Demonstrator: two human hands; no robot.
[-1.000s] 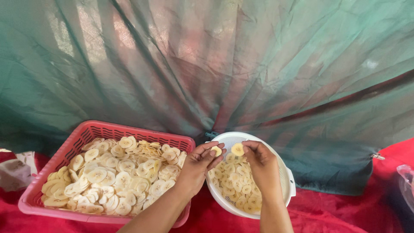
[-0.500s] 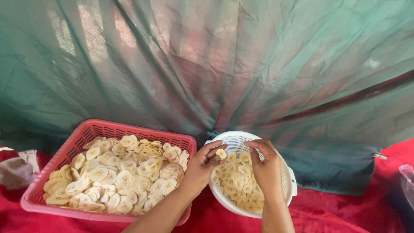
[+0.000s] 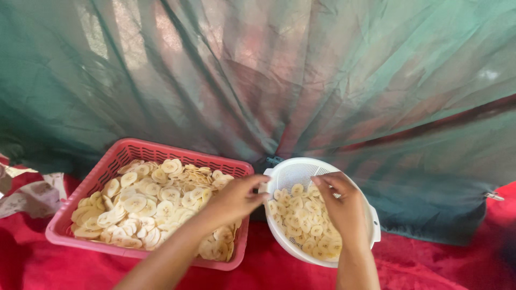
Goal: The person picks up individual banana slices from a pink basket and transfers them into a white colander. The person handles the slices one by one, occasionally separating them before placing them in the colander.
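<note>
I see my left hand with fingers curled loosely, fingertips touching the near rim of the white perforated plastic colander, while my right hand hovers bent over its contents, and I cannot tell whether either hand pinches a slice. The colander holds thin, round, pale yellow banana slices, partly hidden under my right hand. Just beside it sits a red latticed plastic basket heaped with the same slices, on wrinkled red cloth before a draped green net.
</note>
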